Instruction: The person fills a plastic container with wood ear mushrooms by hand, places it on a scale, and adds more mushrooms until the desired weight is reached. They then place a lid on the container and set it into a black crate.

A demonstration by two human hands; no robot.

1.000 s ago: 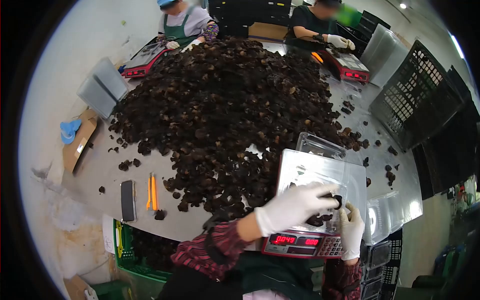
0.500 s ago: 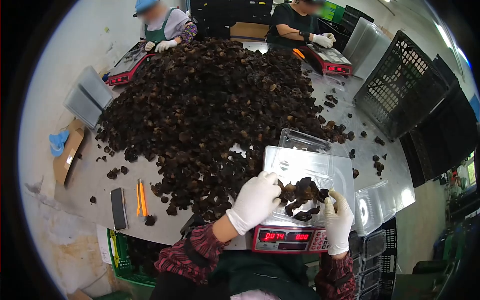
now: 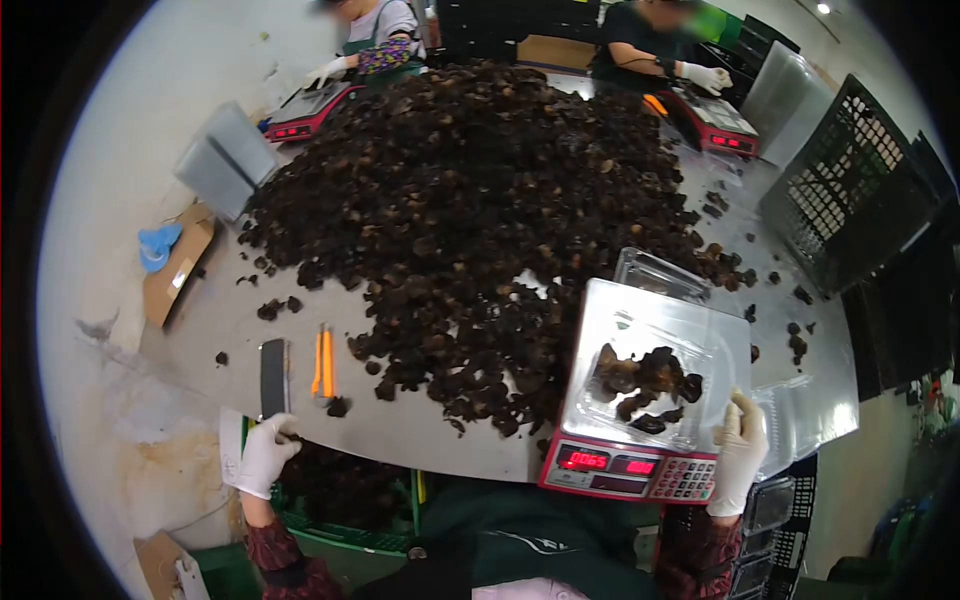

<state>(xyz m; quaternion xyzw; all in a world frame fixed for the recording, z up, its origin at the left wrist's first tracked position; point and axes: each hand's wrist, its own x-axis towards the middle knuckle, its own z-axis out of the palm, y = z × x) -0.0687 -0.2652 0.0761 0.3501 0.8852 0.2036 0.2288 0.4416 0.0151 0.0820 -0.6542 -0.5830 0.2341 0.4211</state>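
My left hand (image 3: 265, 458), in a white glove, is closed at the fingertips on a small dark piece of wood ear mushroom (image 3: 290, 437). It hangs over the green crate (image 3: 345, 541) below the table's front edge. My right hand (image 3: 738, 450), also gloved, rests beside the right edge of the red scale (image 3: 600, 482), fingers loosely extended with nothing visible in them. On the scale's metal plate (image 3: 610, 310) lies a clear plastic box (image 3: 690, 345) with several wood ear mushrooms (image 3: 645, 378) inside. The display seems to read 0.065.
A large heap of wood ear mushrooms (image 3: 480, 190) covers the table's middle. A phone (image 3: 273, 378) and an orange cutter (image 3: 323, 362) lie at left. A black crate (image 3: 840, 190) stands at right. Across the table, two people work at red scales (image 3: 310, 115).
My left hand has moved from the box down-left to the crate with a mushroom piece. My right hand has left the mushrooms for the scale's right side. The reading fell from 0.074.
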